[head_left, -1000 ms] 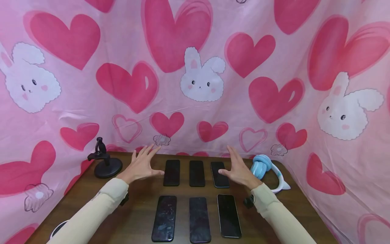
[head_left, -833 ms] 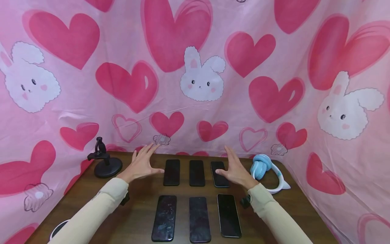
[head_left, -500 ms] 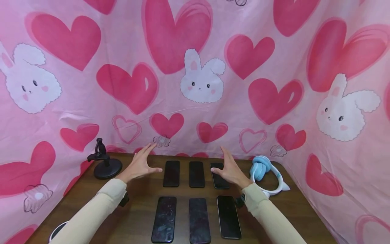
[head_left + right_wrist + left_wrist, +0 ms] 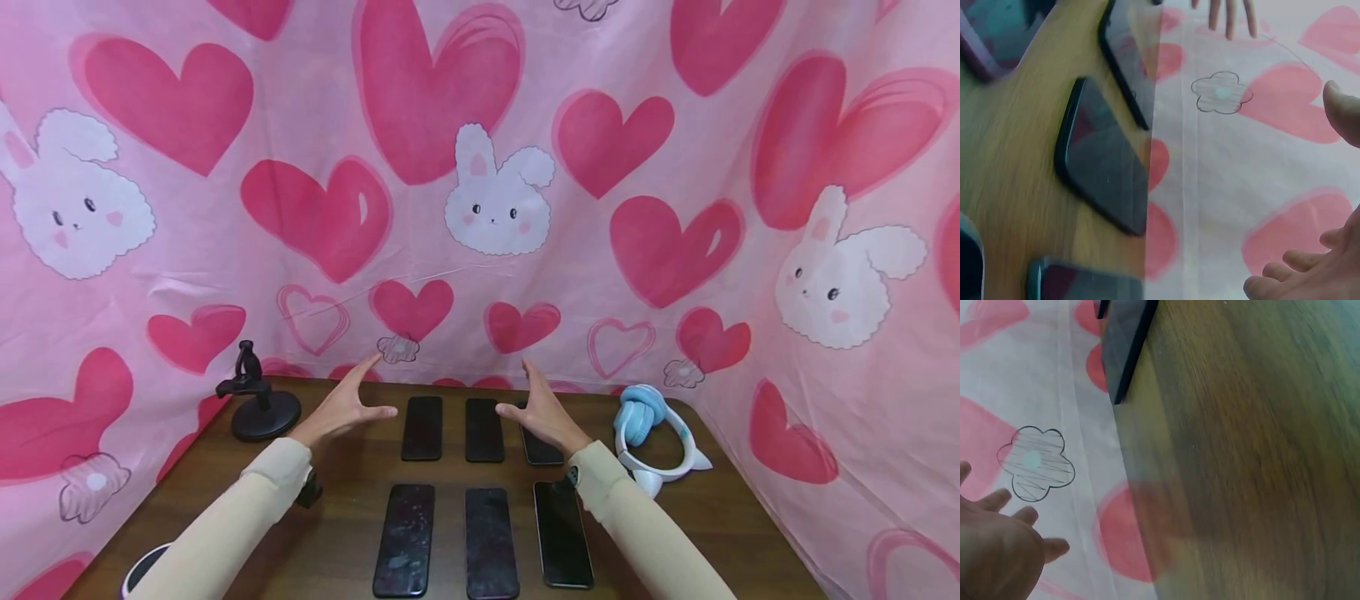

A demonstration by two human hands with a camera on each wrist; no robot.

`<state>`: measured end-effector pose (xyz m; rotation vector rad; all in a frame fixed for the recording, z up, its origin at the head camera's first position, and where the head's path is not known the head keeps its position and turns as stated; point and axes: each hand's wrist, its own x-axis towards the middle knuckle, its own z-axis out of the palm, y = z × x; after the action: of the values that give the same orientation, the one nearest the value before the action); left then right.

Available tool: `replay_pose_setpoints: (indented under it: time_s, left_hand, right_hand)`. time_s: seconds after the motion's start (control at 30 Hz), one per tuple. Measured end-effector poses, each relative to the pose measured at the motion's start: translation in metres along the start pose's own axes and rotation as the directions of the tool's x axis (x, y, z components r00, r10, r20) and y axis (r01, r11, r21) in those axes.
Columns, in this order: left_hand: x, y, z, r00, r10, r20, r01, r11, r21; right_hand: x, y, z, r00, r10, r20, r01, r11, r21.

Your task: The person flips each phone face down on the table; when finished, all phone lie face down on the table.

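Observation:
My left hand [image 4: 341, 410] hovers left of the back row of phones, thumb pointing toward the back left phone [image 4: 422, 427]. In the left wrist view its fingers [image 4: 1055, 549] are spread and hold nothing. My right hand [image 4: 546, 415] is over the back right phone [image 4: 542, 450], covering part of it. Its thumb reaches the right edge of the back middle phone [image 4: 484, 432] in the head view. Nearer me lie a front left phone [image 4: 405, 540], a front middle phone [image 4: 491, 542] and a front right phone [image 4: 564, 546], dark screens up. Nothing is in either hand.
A black stand [image 4: 262, 412] with a round base stands at the table's back left. White headphones with blue ear cushions [image 4: 640, 417] lie at the right. A white-rimmed round object [image 4: 141, 570] shows partly behind my left sleeve. Pink heart-print cloth [image 4: 495, 275] hangs behind the brown table [image 4: 337, 533].
My right hand has moved left over the back right phone, its thumb coming to the middle one. My left hand has turned slightly, with its fingers overlapping more in the head view. The phones stay put.

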<state>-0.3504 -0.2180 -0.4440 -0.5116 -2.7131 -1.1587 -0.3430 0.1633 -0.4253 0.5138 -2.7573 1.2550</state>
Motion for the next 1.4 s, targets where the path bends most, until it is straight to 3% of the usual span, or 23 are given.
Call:
replay_pose_setpoints:
  time_s: [0.23,0.63,0.93,1.23,1.4]
  left_hand:
    - [0.002,0.002,0.003,0.998,-0.032,0.055,0.041,0.985,-0.166]
    - [0.008,0.001,0.011,0.994,-0.052,0.092,0.072,0.972,-0.222]
    - [0.013,0.002,0.021,0.988,-0.071,0.134,0.112,0.939,-0.324]
    - [0.013,0.000,0.034,0.973,-0.139,0.183,0.199,0.905,-0.375]
    - [0.012,-0.001,0.041,0.961,-0.174,0.214,0.251,0.873,-0.419]
  right_hand:
    - [0.014,-0.003,0.014,0.998,0.054,0.031,-0.058,0.987,0.153]
    - [0.030,-0.010,0.036,0.995,0.095,0.035,-0.101,0.968,0.232]
    - [0.036,-0.014,0.062,0.993,0.096,0.074,-0.114,0.946,0.303]
    - [0.040,-0.023,0.083,0.986,0.102,0.135,-0.145,0.923,0.357]
    - [0.041,-0.028,0.095,0.981,0.106,0.161,-0.161,0.912,0.378]
